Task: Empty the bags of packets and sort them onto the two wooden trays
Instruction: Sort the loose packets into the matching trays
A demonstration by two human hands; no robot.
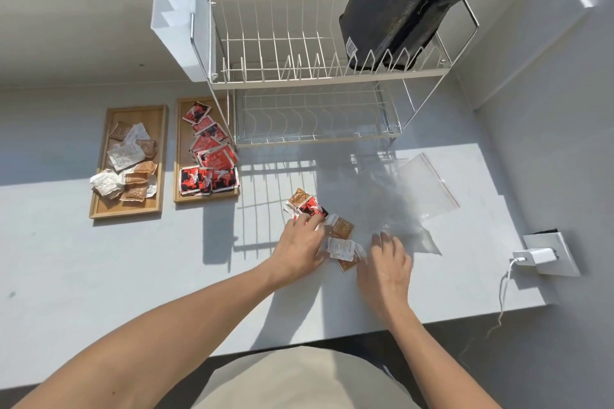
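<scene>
My left hand (300,236) presses spread fingers on the mixed packets (310,207) (steadying them for sorting), right hand (387,259) apparently relaxed, empty.

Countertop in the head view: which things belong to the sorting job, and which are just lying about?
Job:
left tray with brown and white packets
right tray with red packets
loose packets between left hand and right hand
clear bags

Lying about:
dish rack
black bag on the rack
charger
</scene>
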